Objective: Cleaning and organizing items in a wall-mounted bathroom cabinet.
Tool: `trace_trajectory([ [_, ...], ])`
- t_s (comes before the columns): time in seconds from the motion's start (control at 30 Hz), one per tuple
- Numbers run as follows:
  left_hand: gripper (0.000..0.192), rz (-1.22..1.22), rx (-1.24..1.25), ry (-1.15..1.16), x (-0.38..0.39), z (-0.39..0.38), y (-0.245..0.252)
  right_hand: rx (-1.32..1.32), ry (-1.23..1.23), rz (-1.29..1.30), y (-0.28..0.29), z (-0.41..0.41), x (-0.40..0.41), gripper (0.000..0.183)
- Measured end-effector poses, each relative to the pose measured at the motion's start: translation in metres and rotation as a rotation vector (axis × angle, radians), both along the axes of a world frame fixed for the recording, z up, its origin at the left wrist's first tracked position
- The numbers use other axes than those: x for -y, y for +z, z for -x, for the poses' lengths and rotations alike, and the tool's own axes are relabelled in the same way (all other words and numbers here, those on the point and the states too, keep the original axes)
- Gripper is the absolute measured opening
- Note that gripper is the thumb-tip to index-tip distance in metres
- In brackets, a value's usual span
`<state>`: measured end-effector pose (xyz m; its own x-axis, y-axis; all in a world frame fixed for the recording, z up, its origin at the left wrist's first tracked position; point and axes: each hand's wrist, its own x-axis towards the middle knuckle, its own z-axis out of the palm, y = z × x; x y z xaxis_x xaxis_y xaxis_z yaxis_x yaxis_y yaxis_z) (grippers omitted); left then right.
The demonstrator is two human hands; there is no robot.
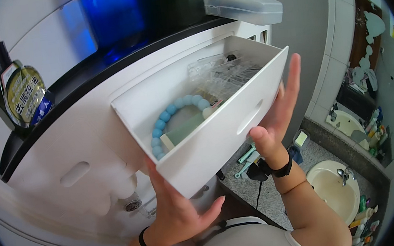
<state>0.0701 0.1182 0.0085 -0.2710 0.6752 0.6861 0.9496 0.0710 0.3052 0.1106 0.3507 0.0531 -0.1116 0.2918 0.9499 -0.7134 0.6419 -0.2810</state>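
A white plastic drawer (216, 131) stands pulled out from a white wall cabinet (75, 144). My left hand (177, 209) touches its near left corner, thumb spread away and some fingers hidden beneath or behind the side. At the right end, my right hand (277, 121) supports the drawer with its palm and thumb, index finger raised; other fingers are partly hidden. Inside lie a blue bead bracelet (165, 116), a pale green tube (185, 128) with a white end, and several clear plastic packets (229, 73).
A pump bottle (24, 95), a large dark bottle (148, 15) and a translucent case (249, 7) stand on the black shelf (78, 76) above. At right, a granite counter (240, 187) bears a sink (335, 187), brushes and bottles. A mirror (371, 85) hangs beyond.
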Motion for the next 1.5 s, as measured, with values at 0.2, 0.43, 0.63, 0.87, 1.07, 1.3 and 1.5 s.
trace_trajectory([
  [0.2, 0.116, 0.061, -0.100, 0.031, 0.003, -0.001, 0.005, 0.054, 0.429, 0.392, -0.012, 0.003, 0.002, 0.101],
  [0.43, 0.119, -0.035, -0.157, -0.002, -0.004, -0.001, 0.005, 0.090, 0.306, 0.302, -0.025, 0.014, -0.003, 0.086],
  [0.63, 0.115, -0.093, -0.408, 0.387, 0.006, 0.005, -0.003, 0.076, 0.176, 0.198, -0.044, 0.015, -0.011, 0.075],
  [0.87, 0.096, -0.627, -0.010, 0.344, -0.013, 0.001, 0.007, 0.010, 0.369, 0.295, -0.036, 0.024, 0.012, 0.066],
  [1.07, 0.067, -0.486, -0.152, 0.484, -0.018, -0.005, 0.025, 0.062, 0.222, 0.249, -0.036, 0.008, -0.008, 0.056],
  [1.3, 0.053, -0.167, -0.376, 0.534, -0.001, -0.015, 0.042, 0.145, -0.035, 0.107, -0.018, -0.014, -0.017, 0.047],
  [1.5, 0.050, -0.269, -0.235, 0.468, -0.009, -0.019, 0.040, 0.047, -0.041, 0.065, -0.010, -0.011, -0.020, 0.038],
])
